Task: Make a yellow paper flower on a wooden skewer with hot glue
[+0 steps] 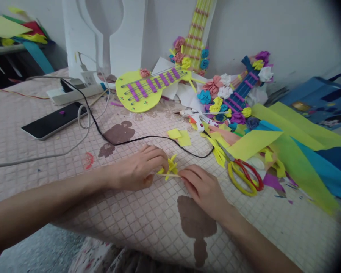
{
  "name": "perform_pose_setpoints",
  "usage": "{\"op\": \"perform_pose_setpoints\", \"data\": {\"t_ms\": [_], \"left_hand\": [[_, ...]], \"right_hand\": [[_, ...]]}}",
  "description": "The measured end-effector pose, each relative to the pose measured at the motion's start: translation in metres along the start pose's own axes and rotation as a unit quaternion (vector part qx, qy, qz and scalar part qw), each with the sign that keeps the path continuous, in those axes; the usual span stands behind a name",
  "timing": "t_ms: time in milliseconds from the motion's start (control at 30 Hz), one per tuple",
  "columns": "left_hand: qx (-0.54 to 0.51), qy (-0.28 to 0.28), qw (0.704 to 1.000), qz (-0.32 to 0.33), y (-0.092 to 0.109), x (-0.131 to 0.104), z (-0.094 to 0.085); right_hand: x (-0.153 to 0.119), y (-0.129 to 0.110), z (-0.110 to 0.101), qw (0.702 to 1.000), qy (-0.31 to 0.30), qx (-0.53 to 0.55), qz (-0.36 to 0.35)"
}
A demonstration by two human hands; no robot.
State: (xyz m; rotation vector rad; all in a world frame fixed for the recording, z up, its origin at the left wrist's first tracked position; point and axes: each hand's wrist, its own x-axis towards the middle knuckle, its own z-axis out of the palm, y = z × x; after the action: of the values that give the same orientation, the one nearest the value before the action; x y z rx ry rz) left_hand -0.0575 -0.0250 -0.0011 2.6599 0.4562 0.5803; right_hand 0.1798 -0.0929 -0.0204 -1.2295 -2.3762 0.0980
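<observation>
Between my hands is a small yellow paper flower [172, 166] with pointed petals sticking out. My left hand [144, 168] is closed at its left side, the fingertips pinching its paper edge. A thin pale wooden stick [170, 175] crosses the front of the flower. My right hand [206, 189] pinches that stick between thumb and fingers, and its thin end shows faintly beyond the hand. Just behind lie two yellow paper squares [183, 137]. Scissors [244, 176] with red and yellow handles rest to the right of my right hand.
A black cable [136, 140] runs across the quilted cloth to a white glue gun [197, 119]. At left lie a phone [53, 119] and a power strip [74, 93]. Behind stand a yellow paper guitar [139, 94] and a blue one [238, 96]. Coloured paper sheets [304, 151] cover the right.
</observation>
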Motion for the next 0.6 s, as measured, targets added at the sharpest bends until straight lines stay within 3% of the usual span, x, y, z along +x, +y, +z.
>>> {"op": "perform_pose_setpoints", "data": {"t_ms": [600], "left_hand": [[0.107, 0.028, 0.993, -0.028, 0.004, -0.004, 0.023]], "right_hand": [[0.003, -0.007, 0.004, 1.000, -0.009, -0.019, 0.001]]}}
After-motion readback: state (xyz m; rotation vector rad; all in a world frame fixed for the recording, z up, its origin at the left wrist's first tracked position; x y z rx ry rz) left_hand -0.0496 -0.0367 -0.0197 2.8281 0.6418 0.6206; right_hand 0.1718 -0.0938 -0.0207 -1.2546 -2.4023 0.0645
